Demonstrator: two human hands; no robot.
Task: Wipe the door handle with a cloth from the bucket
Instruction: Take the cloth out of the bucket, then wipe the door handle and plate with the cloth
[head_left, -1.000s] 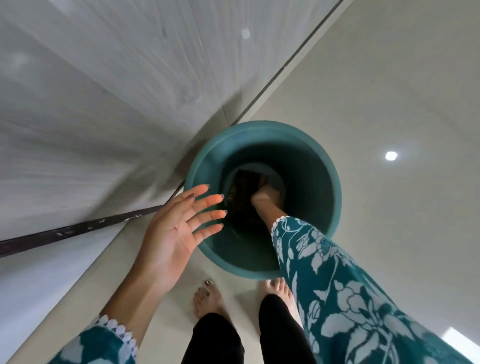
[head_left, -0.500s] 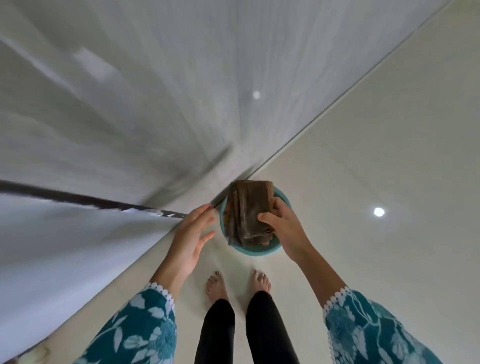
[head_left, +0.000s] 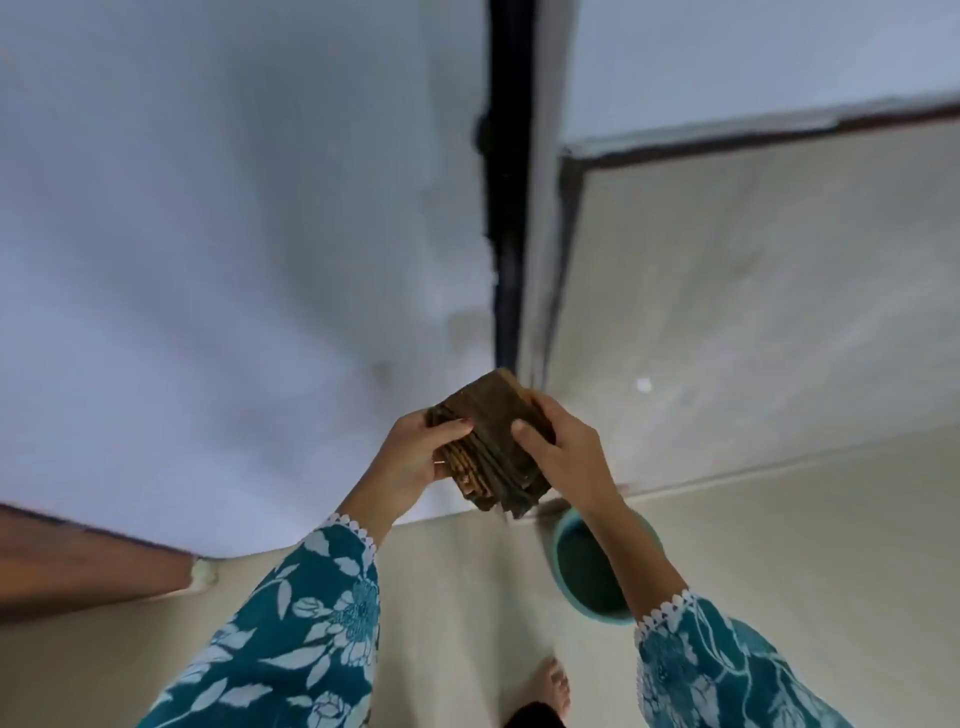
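folded dark-brown striped cloth (head_left: 488, 447) held chest-high, clear of round teal plastic bucket (head_left: 582, 577) on the floor | left hand (head_left: 415, 457) and right hand (head_left: 563, 449) both clasp it | risk: drips, slipping barefoot; door handle not visible

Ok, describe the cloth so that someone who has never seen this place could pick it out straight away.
Find the dark vertical strip running down the pale wall. Just below its lower end, the left hand and the right hand hold the cloth between them, above the teal bucket on the floor. It is the only dark brown, folded, layered bundle; everything around it is pale or teal.
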